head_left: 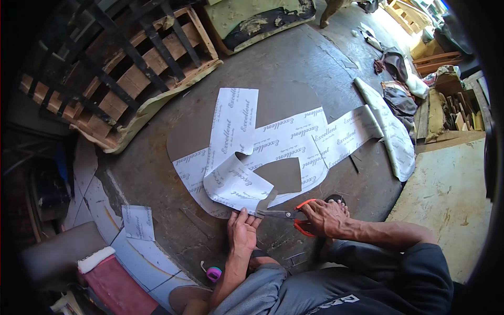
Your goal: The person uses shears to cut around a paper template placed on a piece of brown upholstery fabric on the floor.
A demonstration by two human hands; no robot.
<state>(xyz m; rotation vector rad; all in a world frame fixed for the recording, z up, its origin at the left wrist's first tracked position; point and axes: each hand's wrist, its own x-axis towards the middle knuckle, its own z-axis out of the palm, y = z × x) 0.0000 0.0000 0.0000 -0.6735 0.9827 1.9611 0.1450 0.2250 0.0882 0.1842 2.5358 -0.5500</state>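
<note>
My right hand [326, 217] is closed round the orange handles of a pair of scissors [278, 214]. The blades point left and meet the near edge of a curled sheet of white-backed material [236, 181] printed with dark script. At that edge, just left of the blade tips, my left hand [243, 231] pinches the sheet between thumb and fingers. Other white-backed pieces [286, 134] lie flat beyond it, overlapping one another, with a grey-brown side showing in places. A partly rolled length [388, 131] of the same material lies to the right.
A wooden furniture frame with black straps [126, 73] stands at the far left. Near my left arm are a pink tape measure [213, 273] and a small white offcut [138, 222]. A pale board [446, 205] lies at right, below a box of wood scraps [462, 113].
</note>
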